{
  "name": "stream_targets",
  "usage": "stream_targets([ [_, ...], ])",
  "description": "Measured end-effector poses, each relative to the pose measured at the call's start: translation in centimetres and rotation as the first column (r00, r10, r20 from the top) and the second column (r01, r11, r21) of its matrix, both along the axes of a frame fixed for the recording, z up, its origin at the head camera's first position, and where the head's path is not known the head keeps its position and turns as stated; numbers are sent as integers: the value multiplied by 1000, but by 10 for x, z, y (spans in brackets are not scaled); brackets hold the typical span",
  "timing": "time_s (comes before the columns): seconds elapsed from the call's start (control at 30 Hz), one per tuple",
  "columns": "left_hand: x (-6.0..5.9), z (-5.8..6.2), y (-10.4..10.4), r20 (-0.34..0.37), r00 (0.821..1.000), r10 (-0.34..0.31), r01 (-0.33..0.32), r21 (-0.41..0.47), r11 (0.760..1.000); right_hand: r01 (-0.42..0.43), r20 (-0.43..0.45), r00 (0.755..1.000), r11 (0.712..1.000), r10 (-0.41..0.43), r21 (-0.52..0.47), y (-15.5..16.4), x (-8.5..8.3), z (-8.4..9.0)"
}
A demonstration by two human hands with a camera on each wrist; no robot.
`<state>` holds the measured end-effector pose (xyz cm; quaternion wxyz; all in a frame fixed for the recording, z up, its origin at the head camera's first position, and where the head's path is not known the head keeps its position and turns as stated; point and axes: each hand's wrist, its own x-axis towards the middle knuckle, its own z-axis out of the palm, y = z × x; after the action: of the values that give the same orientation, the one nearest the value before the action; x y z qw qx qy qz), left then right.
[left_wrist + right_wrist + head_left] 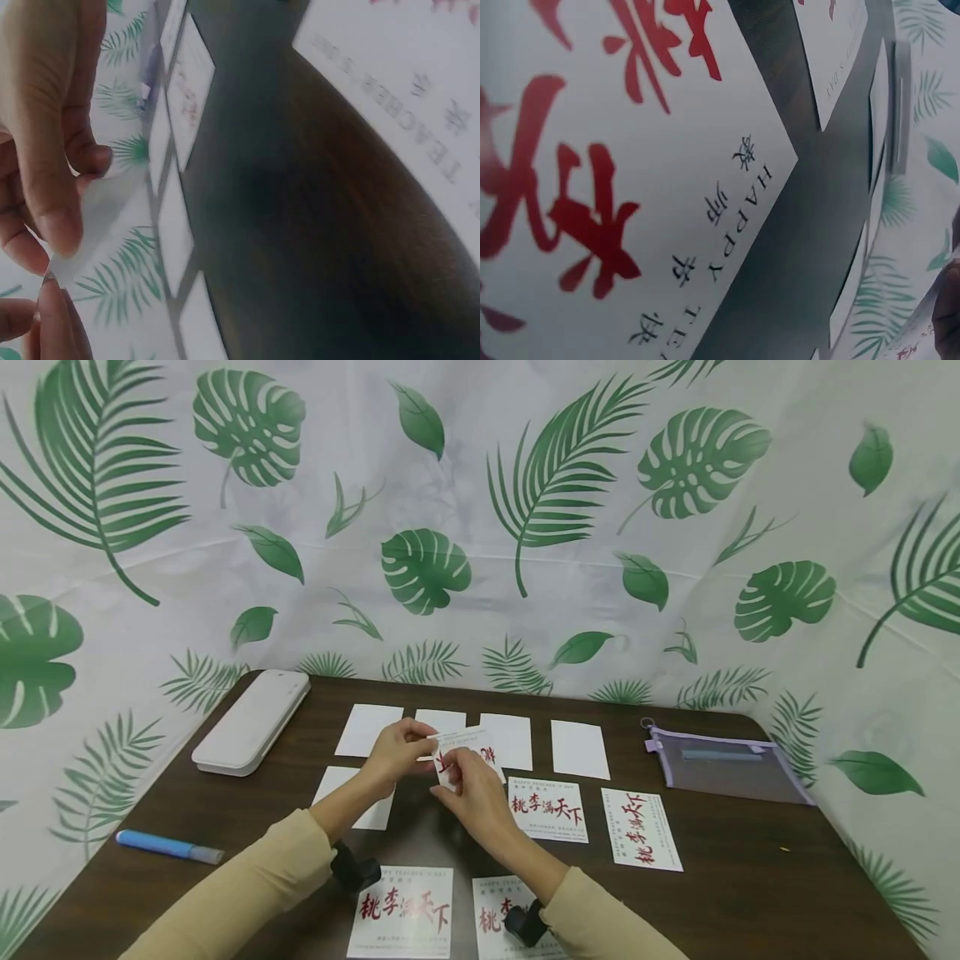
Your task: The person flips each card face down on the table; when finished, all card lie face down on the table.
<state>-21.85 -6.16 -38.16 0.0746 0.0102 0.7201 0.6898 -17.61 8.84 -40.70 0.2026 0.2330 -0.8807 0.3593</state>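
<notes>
Head view: above the worktop (pixel 750 860) centre, the left hand (pixel 393 753) and right hand (pixel 472 789) pinch one card (pixel 465 752) between fingertips, lifted off the surface. Printed cards (pixel 547 808) lie at 4 o'clock of it, blank cards (pixel 580 749) at 2 o'clock.

Left wrist: fingers (pixel 52 150) curl on the card's (pixel 97 225) edge.

Right wrist: a printed card (pixel 630 187) fills the frame; the right grip barely shows at 4 o'clock.

Long beige sleeves on both arms, black wrist-mounted cameras, bare hands
</notes>
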Motion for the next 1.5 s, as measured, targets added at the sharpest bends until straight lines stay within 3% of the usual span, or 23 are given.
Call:
stream_targets([
  [0.13, 5, 11, 1, -64, 998, -3, 10, 103, 995, 6, -119, 993, 1000, -2, 29, 2, 2, 7],
  [0.3, 7, 24, 6, -110, 994, 0, 14, 132, 991, -7, -238, 971, 1000, 10, 14, 7, 2, 16],
  [0.5, 7, 28, 9, -127, 992, -5, 22, 134, 991, 1, -288, 958, 1000, 0, 1, 12, 2, 19],
  [0.63, 8, 24, 9, -145, 989, -9, 25, 110, 994, 12, -277, 961, 998, -27, -57, 16, 1, 18],
  [0.77, 9, 14, 4, -174, 985, 17, -13, 24, 1000, 24, -181, 982, 980, -60, -198, 22, -2, 16],
  [0.9, 11, 1, -4, -168, 984, 66, -88, -126, 988, 44, 11, 999, 925, -43, -378, 27, -3, 15],
  [1.03, 13, -13, -11, -98, 993, 62, -78, -171, 982, 110, 226, 974, 853, 9, -510, 32, -3, 11],
  [1.1, 15, -17, -13, -63, 997, 47, -57, -158, 986, 150, 304, 952, 836, 22, -527, 35, -4, 7],
  [1.23, 19, -24, -18, -48, 998, 45, -54, -193, 980, 206, 416, 909, 844, 22, -494, 40, -5, -4],
  [1.5, 27, -37, -25, -123, 992, -3, -41, -357, 933, 219, 525, 850, 929, -31, -300, 48, -2, -24],
])
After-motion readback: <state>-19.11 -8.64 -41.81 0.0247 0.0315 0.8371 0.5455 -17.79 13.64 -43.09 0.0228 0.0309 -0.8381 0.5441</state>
